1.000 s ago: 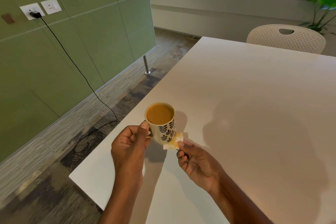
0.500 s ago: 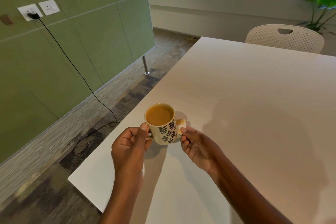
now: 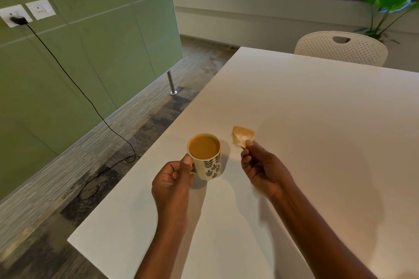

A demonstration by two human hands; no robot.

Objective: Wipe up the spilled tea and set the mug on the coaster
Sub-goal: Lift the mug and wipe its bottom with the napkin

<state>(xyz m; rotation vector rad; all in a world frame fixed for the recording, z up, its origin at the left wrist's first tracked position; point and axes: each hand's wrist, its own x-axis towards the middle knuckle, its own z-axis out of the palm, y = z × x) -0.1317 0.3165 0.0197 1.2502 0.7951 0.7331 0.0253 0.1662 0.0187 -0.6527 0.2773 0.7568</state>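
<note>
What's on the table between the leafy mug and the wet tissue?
Nothing: the head view shows bare white table between the cream leaf-patterned mug and the tea-stained tissue.

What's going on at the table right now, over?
Left hand grips full mug by handle. Right hand pinches tea-stained tissue. No coaster seen. Table ahead bare.

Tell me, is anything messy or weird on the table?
The tissue pinched in the right hand is stained tea-brown, so it looks soaked. The mug, held by the left hand, is very full and could slop over. No puddle shows on the table, and no coaster is in view.
</note>
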